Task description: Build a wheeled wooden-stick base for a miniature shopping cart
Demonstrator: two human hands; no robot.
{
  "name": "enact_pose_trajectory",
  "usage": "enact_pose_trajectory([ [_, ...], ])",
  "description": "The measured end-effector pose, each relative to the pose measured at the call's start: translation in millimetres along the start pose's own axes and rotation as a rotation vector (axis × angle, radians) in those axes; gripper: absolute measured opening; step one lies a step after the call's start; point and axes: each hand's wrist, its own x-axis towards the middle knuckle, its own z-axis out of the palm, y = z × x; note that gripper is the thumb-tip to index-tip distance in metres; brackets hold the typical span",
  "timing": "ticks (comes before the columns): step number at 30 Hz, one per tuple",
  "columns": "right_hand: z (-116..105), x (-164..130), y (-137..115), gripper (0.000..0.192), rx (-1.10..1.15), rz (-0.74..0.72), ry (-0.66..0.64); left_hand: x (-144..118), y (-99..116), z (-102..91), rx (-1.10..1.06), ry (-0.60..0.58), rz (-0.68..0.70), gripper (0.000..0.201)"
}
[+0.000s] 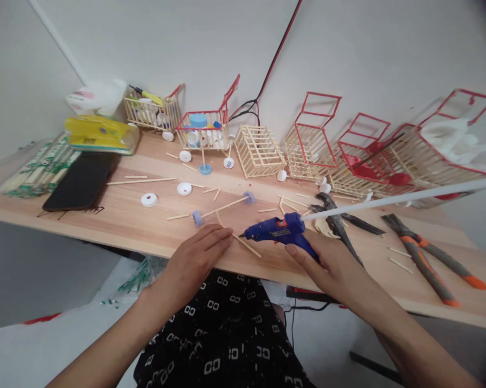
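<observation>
The right hand (335,269) gripped the glue gun (279,231); the left hand (198,253) pressed flat on a stick (243,243). Steadying that stick looked wise.

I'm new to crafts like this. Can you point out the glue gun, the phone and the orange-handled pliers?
glue gun (281,230), head view, blue body.
phone (81,180), head view, dark screen.
pliers (424,258), head view, handle.

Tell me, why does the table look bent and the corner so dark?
In the head view, the wide lens bows the table edge and stretches the glue stick; the top right corner darkens at the lens rim; light is soft, with faint shadows under the hands and glue gun.
</observation>
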Motion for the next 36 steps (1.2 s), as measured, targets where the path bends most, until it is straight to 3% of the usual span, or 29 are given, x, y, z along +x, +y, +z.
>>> enact_pose_trajectory([
  [25,0.2,2.2,1.5,0.029,0.087,0.017,-0.039,2.3,-0.3,1.0,0.008,0.031,0.026,0.032],
  [28,0.6,-0.4,7.6,0.035,0.236,0.131,-0.07,1.5,-0.3,0.5,0.008,0.027,0.018,0.033],
  [31,0.6,-7.6,19.5,0.04,0.562,0.322,-0.058,0.2,-0.1,0.2,0.002,0.023,0.008,0.033],
  [34,-5.6,-18.2,34.9,0.042,0.889,0.505,0.021,-0.9,-1.0,1.8,0.0,0.022,0.006,0.034],
  [36,-16.7,-25.9,46.9,0.041,1.029,0.545,0.119,-1.7,-2.4,3.4,-0.007,0.031,0.005,0.035],
])
